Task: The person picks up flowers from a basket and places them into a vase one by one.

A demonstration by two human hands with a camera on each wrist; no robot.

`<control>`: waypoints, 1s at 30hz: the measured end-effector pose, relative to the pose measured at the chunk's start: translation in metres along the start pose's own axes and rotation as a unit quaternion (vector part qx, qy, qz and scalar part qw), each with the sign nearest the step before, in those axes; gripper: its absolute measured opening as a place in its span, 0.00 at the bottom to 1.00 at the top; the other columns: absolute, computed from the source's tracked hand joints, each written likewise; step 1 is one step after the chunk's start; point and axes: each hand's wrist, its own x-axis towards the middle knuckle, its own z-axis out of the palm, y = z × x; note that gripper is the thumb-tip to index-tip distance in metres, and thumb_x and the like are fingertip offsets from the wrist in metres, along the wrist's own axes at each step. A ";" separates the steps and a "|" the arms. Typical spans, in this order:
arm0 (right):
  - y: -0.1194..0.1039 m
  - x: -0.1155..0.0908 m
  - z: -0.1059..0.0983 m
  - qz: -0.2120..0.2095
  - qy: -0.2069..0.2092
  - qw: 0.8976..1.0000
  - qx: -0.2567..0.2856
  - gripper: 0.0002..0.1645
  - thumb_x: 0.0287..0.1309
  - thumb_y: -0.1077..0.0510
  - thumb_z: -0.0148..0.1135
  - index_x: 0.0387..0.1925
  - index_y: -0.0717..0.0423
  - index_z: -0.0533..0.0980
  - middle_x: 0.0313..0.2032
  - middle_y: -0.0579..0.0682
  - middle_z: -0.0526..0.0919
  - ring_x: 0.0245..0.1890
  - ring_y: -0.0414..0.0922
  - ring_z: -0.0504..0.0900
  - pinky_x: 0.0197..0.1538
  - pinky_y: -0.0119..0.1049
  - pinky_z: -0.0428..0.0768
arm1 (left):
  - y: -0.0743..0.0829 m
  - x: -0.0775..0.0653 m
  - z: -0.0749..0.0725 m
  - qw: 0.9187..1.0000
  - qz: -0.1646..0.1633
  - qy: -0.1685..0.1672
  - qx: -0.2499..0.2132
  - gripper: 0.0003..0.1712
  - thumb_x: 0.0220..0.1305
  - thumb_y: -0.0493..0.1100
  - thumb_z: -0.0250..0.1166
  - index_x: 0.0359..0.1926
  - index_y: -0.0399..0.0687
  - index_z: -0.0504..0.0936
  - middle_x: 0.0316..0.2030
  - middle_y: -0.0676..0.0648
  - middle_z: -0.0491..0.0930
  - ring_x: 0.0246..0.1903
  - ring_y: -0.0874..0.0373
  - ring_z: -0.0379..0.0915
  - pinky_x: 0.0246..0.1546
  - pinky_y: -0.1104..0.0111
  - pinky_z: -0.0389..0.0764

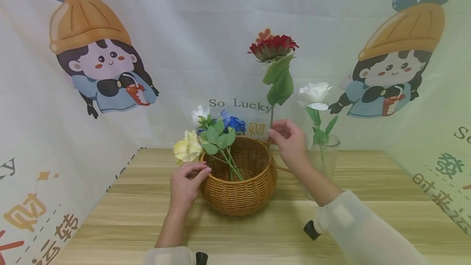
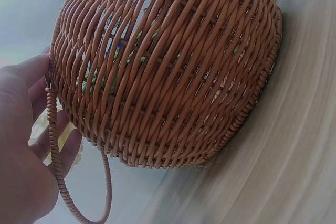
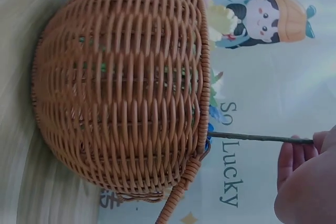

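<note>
In the head view, a round brown wicker basket (image 1: 239, 199) stands on the table. My left hand (image 1: 185, 185) holds its left rim between thumb and fingers, beside a looped wicker handle (image 2: 59, 179) in the left wrist view. My right hand (image 1: 292, 144) pinches the stem (image 3: 252, 138) of a tall red flower (image 1: 273, 48) with large green leaves, upright at the basket's right rim. The stem's lower end is hidden behind the rim. Inside the basket, a yellow flower (image 1: 187, 147), a blue flower (image 1: 234, 124) and a small white flower (image 1: 200, 113) lean left over the rim.
Right of the basket, behind my right forearm, a clear glass vase (image 1: 334, 144) holds a white rose (image 1: 315, 94). The wood-grain table (image 1: 121, 207) meets a printed cloth backdrop (image 1: 206, 23) at the back and sides.
</note>
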 end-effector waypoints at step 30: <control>-0.015 -0.007 -0.073 -0.078 0.108 0.989 -0.063 0.10 0.61 0.69 0.62 0.43 0.72 0.75 0.32 0.44 0.82 0.31 0.35 0.82 0.37 0.25 0.81 | -0.001 0.000 0.000 1.000 -0.002 0.004 0.004 0.09 0.54 0.33 0.73 0.36 0.31 0.86 0.42 0.37 0.84 0.41 0.55 0.76 0.41 0.73 0.79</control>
